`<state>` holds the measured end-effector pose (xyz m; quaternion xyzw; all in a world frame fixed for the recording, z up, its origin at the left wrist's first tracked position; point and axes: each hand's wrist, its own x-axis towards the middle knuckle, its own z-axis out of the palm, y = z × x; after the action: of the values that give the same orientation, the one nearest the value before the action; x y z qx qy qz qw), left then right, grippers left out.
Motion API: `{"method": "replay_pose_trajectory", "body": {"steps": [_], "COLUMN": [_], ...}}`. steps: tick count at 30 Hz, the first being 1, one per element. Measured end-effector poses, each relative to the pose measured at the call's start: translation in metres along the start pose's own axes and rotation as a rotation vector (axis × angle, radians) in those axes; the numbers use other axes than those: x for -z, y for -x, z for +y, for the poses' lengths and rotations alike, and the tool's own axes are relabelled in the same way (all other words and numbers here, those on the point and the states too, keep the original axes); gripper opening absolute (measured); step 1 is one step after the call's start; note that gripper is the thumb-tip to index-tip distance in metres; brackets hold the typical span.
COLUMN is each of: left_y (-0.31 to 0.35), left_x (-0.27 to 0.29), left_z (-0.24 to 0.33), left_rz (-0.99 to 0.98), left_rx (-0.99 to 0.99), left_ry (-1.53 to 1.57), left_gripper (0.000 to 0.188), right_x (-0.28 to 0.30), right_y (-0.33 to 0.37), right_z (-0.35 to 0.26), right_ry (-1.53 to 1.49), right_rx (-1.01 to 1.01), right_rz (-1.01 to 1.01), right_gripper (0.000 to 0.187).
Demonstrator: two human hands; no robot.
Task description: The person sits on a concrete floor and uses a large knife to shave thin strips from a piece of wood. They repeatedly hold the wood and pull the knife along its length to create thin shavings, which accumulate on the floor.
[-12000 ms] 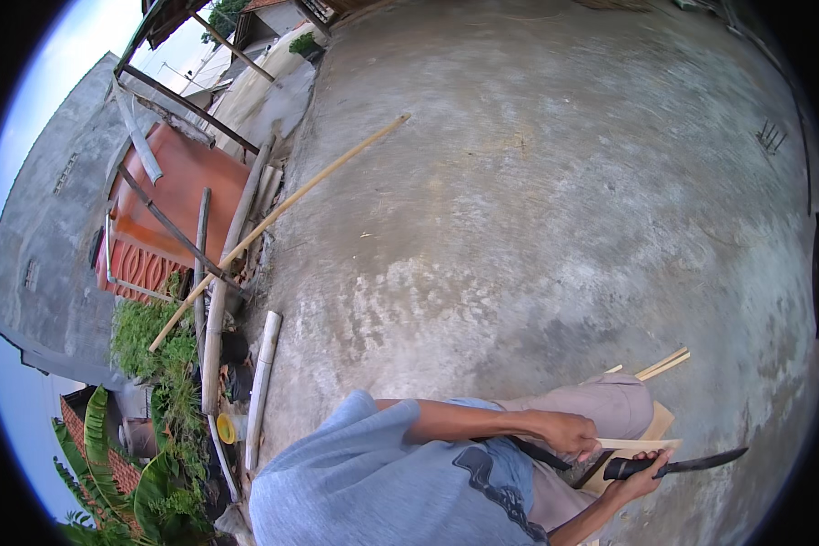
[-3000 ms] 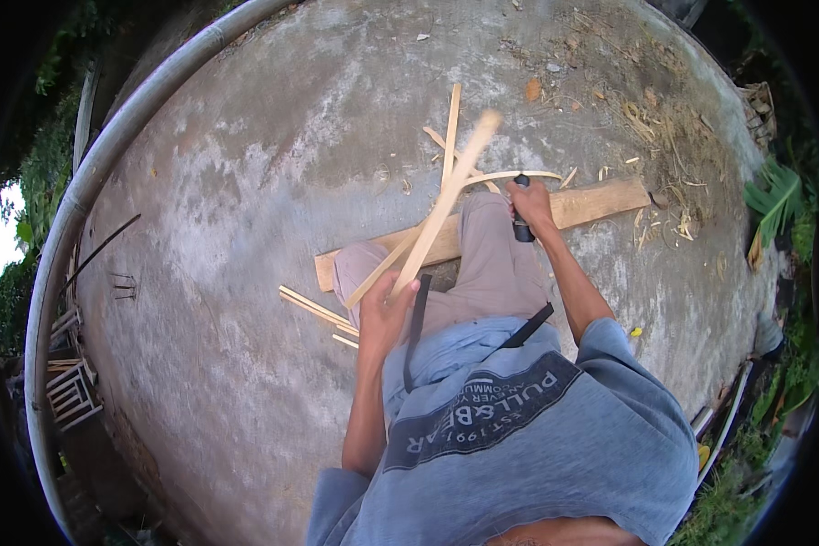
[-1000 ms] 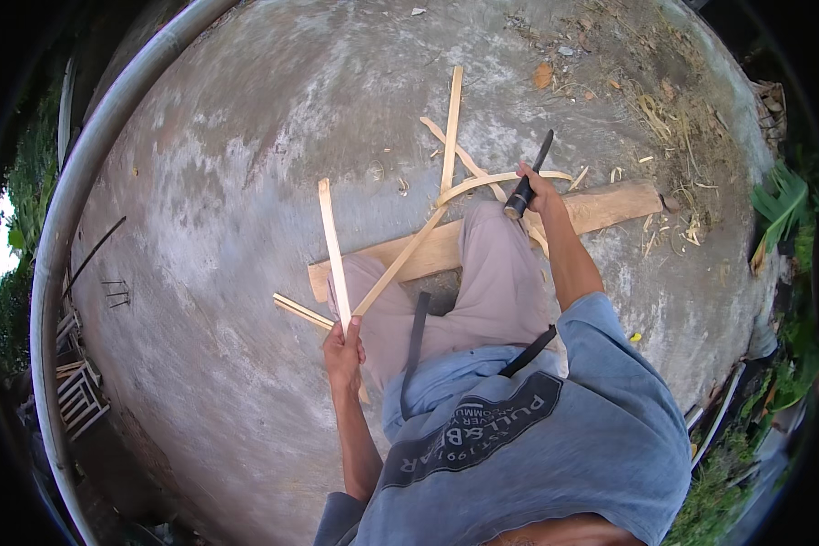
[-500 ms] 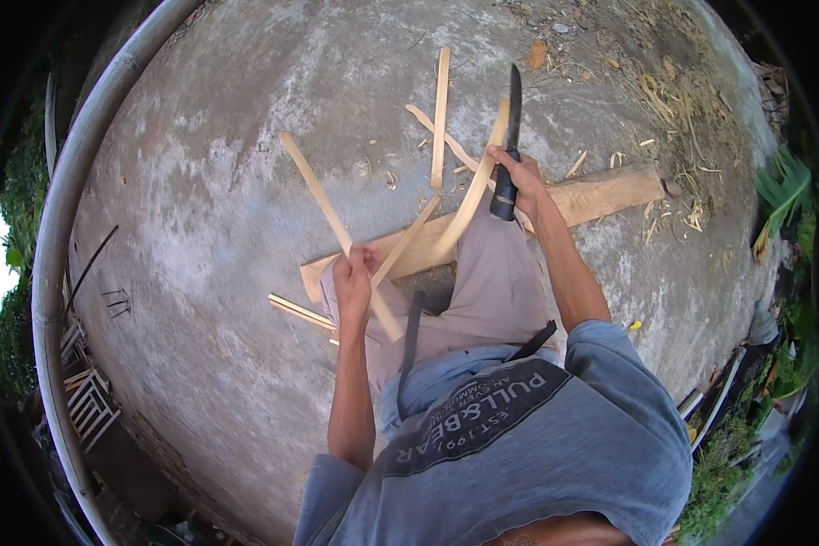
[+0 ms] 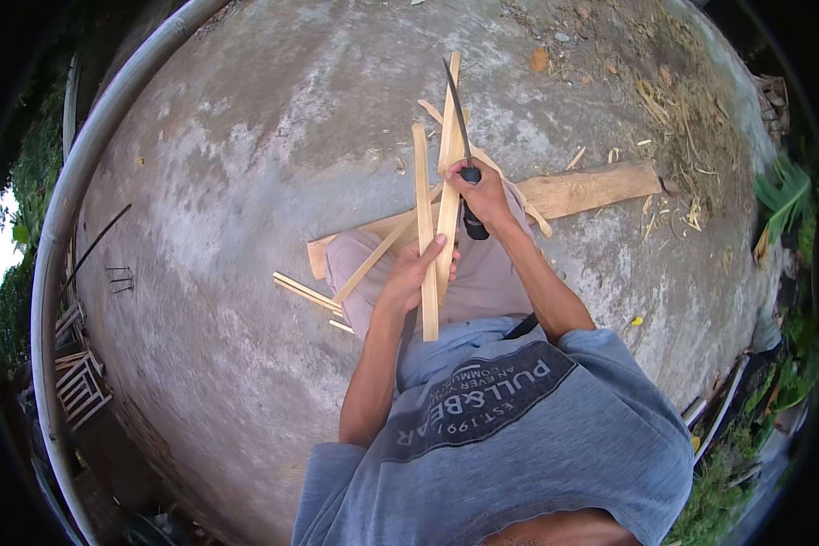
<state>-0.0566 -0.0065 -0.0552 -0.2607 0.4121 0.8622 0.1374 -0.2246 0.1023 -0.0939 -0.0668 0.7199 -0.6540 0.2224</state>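
My left hand is closed around a long pale wooden strip, its thumb pressed along the strip's face. Close beside it, a second pale strip runs from my right hand down to the left hand's fingers. My right hand grips the dark handle of a knife and also pinches the second strip's upper part. The narrow blade points away from me. It crosses over another strip on the floor. Both hands are above my lap.
A thick wooden plank lies crosswise beyond my legs. A loose strip leans across my left thigh, with more thin strips beside it. Shavings litter the concrete at the right. A curved grey pole borders the left.
My hands have come together over my lap, bringing their two strips side by side. The left hand moved right; the right hand moved left and nearer, its knife now tilted leftward.
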Motion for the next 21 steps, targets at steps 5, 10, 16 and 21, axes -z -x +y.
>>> {"method": "replay_pose_trajectory", "body": {"steps": [5, 10, 16, 21], "left_y": [0.012, 0.013, 0.013, 0.011], "left_x": [0.000, 0.006, 0.010, 0.022], "left_z": [-0.015, -0.028, -0.047, -0.061], "left_rz": [0.119, 0.173, 0.223, 0.226], "left_rx": [-0.001, -0.030, -0.040, -0.057], "left_ry": [-0.089, -0.106, -0.026, 0.027], "left_gripper": [0.039, 0.037, 0.037, 0.035], "right_x": [0.000, -0.004, -0.017, -0.023], "right_y": [0.020, 0.046, 0.058, 0.062], "right_z": [-0.008, -0.037, -0.041, -0.035], "right_ry": [0.203, 0.214, 0.363, 0.390], "right_rx": [0.195, 0.216, 0.332, 0.333], "right_rz": [0.048, 0.064, 0.023, -0.029], "right_gripper": [0.020, 0.019, 0.016, 0.018]}}
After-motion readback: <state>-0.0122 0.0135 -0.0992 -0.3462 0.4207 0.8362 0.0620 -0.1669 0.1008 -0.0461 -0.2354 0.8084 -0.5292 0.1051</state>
